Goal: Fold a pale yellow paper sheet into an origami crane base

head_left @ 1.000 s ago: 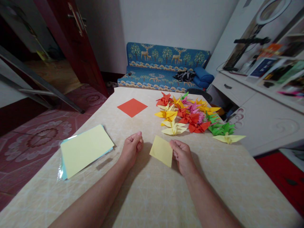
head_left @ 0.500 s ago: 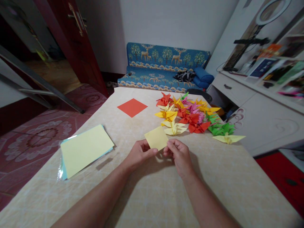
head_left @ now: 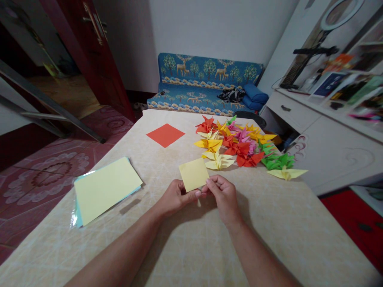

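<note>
While a stack of yellow and blue sheets (head_left: 107, 189) lies at the lower left of the frame and a red sheet (head_left: 165, 135) lies flat just left of centre, the person's left hand (head_left: 175, 198), at lower centre, has thumb and fingers closed on the bottom edge of a small yellow square (head_left: 194, 174) just below mid-frame. Beside it, the right hand (head_left: 224, 195) pinches the square's lower right corner, and folded paper birds (head_left: 238, 148) cluster right of centre.

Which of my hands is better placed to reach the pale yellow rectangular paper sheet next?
Left, probably. Your left hand is nearer that sheet; your right hand would have to reach past it. Both hold the small yellow paper square.
</note>
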`<state>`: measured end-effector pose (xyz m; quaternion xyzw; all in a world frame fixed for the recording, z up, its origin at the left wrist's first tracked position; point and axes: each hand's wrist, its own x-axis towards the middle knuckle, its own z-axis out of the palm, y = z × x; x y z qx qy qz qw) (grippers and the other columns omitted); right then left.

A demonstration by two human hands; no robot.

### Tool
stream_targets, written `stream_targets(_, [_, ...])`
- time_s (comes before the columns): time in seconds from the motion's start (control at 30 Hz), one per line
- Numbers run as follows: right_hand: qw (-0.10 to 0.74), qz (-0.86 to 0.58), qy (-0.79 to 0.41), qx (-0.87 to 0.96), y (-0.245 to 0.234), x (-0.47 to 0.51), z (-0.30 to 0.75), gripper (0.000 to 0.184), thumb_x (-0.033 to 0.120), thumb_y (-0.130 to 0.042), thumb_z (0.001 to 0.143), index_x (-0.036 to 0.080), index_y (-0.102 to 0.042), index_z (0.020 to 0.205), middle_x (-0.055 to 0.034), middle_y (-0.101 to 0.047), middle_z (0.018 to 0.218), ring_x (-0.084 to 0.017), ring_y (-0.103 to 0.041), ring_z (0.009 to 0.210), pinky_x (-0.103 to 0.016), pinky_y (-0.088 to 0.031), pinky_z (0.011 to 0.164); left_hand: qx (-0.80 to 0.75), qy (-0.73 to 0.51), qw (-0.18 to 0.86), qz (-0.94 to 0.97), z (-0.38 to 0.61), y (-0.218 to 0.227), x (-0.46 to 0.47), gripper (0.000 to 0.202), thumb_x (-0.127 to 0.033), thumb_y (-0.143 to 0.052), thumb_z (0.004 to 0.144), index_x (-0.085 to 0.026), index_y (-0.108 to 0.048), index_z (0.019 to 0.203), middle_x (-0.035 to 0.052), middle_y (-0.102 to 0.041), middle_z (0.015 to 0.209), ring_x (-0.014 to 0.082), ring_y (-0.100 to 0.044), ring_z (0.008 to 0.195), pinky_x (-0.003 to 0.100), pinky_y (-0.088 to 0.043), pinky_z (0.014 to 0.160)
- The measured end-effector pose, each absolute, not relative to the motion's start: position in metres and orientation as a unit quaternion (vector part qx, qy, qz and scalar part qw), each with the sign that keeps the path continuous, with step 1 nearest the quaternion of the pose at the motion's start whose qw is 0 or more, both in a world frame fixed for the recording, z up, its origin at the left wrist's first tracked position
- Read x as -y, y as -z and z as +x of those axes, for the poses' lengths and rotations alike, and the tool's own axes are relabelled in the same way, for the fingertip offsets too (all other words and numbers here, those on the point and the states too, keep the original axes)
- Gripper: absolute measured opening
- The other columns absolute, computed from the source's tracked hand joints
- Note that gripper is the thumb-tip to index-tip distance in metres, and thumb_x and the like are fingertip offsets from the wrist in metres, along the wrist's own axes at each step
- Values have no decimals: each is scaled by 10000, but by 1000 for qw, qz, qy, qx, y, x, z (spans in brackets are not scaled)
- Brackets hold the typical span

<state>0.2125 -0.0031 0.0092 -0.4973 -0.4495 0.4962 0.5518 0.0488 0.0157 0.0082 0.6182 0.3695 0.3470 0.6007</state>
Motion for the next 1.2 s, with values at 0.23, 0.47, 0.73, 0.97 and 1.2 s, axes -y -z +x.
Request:
stream_targets(0.23, [517,-459,-540,481,-9,4,208,206,348,-644,767,166,-570,704,3,-622,599,-101,-560,510,-206,-446,503,-365,-341,626,599,48,-4,-18,387,-453,-580,803,-91,-690,721,58,-623,595,104,-482,496,211,-321,483])
stream_targets(0.47, [483,-480,-569,461,-4,3,215,223,353,-675,721,162,-568,682,31,-560,531,-72,-469,415,-184,-335,400,-433,-383,581,573,49,-9,-18,389,-452,-588,792,-102,-667,644,18,-546,508,94,-435,476,212,-288,474])
stream_targets(0.73, [539,-472,-570,401,-2,0,224,226,331,-676,704,168,-532,646,49,-505,496,-67,-459,407,-172,-254,373,-445,-513,536,501,41,-6,-27,344,-394,-527,836,-149,-566,598,-29,-456,484,85,-371,470,207,-264,480])
stream_targets(0.97, [530,-458,-584,410,-2,0,219,242,359,-675,712,175,-526,662,53,-510,493,-66,-442,402,-181,-242,383,-396,-453,575,554,48,-16,-19,357,-429,-558,823,-141,-570,611,-14,-488,542,95,-406,527,209,-285,531])
stream_targets(1.2, [533,-460,-591,394,0,-1,218,258,380,-678,720,171,-532,679,50,-528,527,-59,-460,403,-178,-220,383,-385,-450,598,540,47,-12,-20,321,-403,-569,827,-137,-600,652,-11,-511,567,91,-435,547,204,-314,558])
